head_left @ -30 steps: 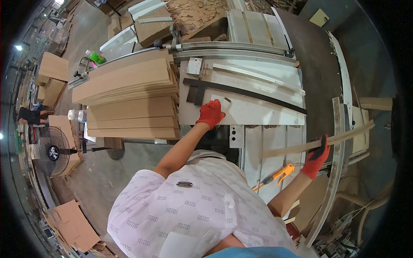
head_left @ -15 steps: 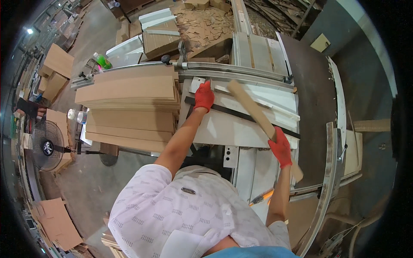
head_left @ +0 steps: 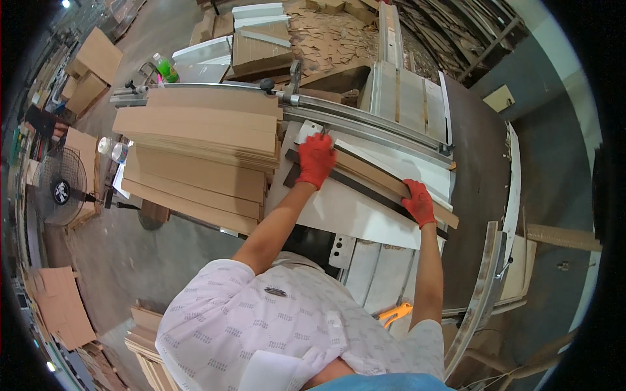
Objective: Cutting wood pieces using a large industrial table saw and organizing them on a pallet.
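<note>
A long narrow brown board strip (head_left: 378, 177) lies across the white saw table (head_left: 352, 215), along a dark bar (head_left: 365, 192). My left hand (head_left: 315, 159), in a red glove, presses on the strip's left end. My right hand (head_left: 419, 202), also red-gloved, grips the strip near its right end. A tall stack of brown boards (head_left: 202, 159) stands just left of my left hand.
A metal fence rail (head_left: 352, 117) runs behind the strip. Board scraps (head_left: 332, 32) pile up at the back. A floor fan (head_left: 60, 192) and flat cardboard (head_left: 62, 306) are on the left. An orange tool (head_left: 395, 314) sits under the table by my right arm.
The strip has been swung down from a steep diagonal and laid flat along the dark bar. My left hand moved onto its left end; my right hand moved up to the table.
</note>
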Motion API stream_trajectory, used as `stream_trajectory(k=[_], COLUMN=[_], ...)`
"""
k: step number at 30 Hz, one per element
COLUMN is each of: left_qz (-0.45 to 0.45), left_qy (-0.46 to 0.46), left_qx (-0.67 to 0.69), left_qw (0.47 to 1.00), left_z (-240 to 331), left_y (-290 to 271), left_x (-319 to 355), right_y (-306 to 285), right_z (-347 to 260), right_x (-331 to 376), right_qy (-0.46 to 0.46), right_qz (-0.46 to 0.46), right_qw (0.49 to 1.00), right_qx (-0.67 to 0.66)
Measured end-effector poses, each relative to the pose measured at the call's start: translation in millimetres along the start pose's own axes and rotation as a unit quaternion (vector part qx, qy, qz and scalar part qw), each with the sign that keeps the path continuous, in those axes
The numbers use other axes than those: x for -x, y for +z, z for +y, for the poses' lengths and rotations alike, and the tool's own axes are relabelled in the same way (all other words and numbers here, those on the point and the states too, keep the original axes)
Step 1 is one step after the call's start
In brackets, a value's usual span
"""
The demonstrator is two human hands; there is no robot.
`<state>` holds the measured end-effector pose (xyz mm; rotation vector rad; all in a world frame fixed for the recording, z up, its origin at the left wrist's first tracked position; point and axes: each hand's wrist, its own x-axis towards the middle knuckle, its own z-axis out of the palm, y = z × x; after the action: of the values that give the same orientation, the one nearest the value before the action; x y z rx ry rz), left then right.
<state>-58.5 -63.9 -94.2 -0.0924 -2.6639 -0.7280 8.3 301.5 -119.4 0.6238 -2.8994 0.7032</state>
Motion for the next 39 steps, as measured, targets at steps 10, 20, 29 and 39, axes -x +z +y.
stream_trajectory(k=[10, 20, 29, 39], left_qz=[-0.249, -0.185, -0.263, -0.312], left_qy=[0.353, 0.417, 0.388, 0.379], left_qx=[-0.003, 0.125, 0.145, 0.049], left_qw=[0.902, 0.881, 0.871, 0.87], left_z=[58.1, 36.0, 64.7, 66.1], left_y=[66.7, 98.7, 89.9, 75.7], left_x=[-12.6, -19.5, -20.9, -19.1], right_y=[-6.1, 9.0, -42.8, 10.7], right_z=[-30.0, 3.8, 158.4, 209.8], right_x=[-14.0, 32.1, 179.8, 163.4], right_qy=[0.076, 0.212, 0.579, 0.35], right_qz=[0.036, 0.192, 0.117, 0.123], right_qw=[0.985, 0.944, 0.807, 0.915], right_qx=[0.153, 0.162, 0.004, 0.16])
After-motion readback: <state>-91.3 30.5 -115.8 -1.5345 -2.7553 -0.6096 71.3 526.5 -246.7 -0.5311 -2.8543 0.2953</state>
